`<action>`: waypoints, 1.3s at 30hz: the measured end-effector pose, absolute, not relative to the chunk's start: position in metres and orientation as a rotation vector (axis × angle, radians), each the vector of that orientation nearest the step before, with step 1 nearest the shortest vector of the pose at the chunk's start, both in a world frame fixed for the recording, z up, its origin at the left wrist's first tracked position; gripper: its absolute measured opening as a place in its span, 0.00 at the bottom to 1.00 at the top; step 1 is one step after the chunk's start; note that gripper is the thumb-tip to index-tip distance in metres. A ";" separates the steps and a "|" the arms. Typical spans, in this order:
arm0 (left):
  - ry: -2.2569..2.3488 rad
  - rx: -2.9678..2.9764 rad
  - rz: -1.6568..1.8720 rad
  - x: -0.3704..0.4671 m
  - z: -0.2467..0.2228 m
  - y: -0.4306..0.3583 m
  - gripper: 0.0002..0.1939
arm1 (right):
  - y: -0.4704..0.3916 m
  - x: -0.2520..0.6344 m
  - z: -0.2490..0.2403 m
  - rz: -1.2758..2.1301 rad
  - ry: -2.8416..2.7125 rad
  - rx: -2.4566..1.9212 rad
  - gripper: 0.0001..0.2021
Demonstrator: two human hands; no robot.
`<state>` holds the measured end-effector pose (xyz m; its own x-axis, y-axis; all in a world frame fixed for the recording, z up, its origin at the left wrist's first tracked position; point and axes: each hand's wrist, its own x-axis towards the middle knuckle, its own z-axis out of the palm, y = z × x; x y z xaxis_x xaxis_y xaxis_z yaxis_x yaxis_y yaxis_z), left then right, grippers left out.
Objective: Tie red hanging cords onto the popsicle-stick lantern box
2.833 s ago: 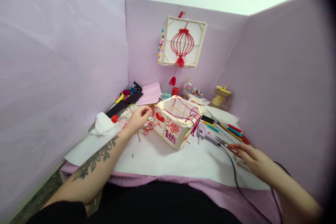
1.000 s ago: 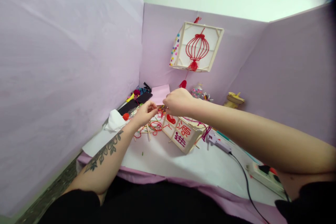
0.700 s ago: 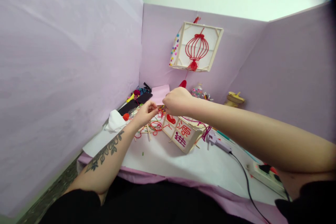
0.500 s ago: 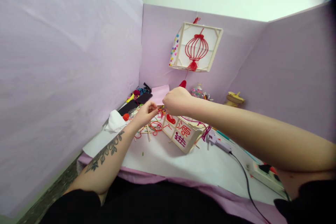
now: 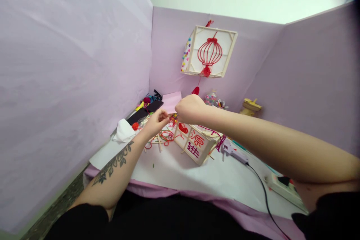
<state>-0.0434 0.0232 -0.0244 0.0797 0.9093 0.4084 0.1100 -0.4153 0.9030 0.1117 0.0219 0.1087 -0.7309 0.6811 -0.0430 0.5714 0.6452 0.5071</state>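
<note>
My left hand (image 5: pixel 156 122) hovers above the table with thumb and fingers curled into a pinch; what they hold, if anything, is too small to name. Beside it my right hand (image 5: pixel 189 109) is closed in a fist, its back to me, so whatever lies in the fingers is hidden. Just below the right hand stands a white box lantern (image 5: pixel 188 144) with pale wooden edges and red and purple yarn characters on its front, tilted on the table. Red yarn (image 5: pixel 168 138) lies tangled with thin sticks under my left hand.
A second box lantern (image 5: pixel 210 52) with a red yarn design hangs at the back. A glue gun (image 5: pixel 235 152) lies at right, near a power strip (image 5: pixel 287 191) and black cord. White cloth (image 5: pixel 123 130) and a black flat piece (image 5: pixel 146 111) lie left. Purple panels (image 5: pixel 92 63) enclose the table.
Both hands keep nearly the same pose and place. The whole view has shifted very slightly.
</note>
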 end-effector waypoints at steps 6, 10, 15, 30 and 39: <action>1.034 1.633 1.412 -0.043 -0.024 0.023 0.10 | 0.024 0.112 0.108 0.773 2.662 1.057 0.12; 1.021 1.612 1.432 -0.042 -0.023 0.022 0.11 | 0.027 0.113 0.107 0.758 2.664 1.085 0.13; 1.022 1.560 1.488 -0.043 -0.022 0.022 0.10 | 0.035 0.112 0.103 0.742 2.667 1.166 0.13; 1.817 2.251 1.232 -0.057 -0.038 0.033 0.07 | -0.065 0.238 0.077 -0.224 3.132 1.404 0.12; 1.392 2.011 1.476 -0.025 -0.041 0.028 0.09 | -0.084 0.289 -0.069 -0.256 2.910 1.668 0.14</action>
<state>-0.0246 0.0284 -0.0415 0.0113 0.8173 0.5761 0.5274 -0.4944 0.6909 0.2894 -0.0844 -0.0691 -0.4899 0.8640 0.1159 0.8305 0.5030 -0.2392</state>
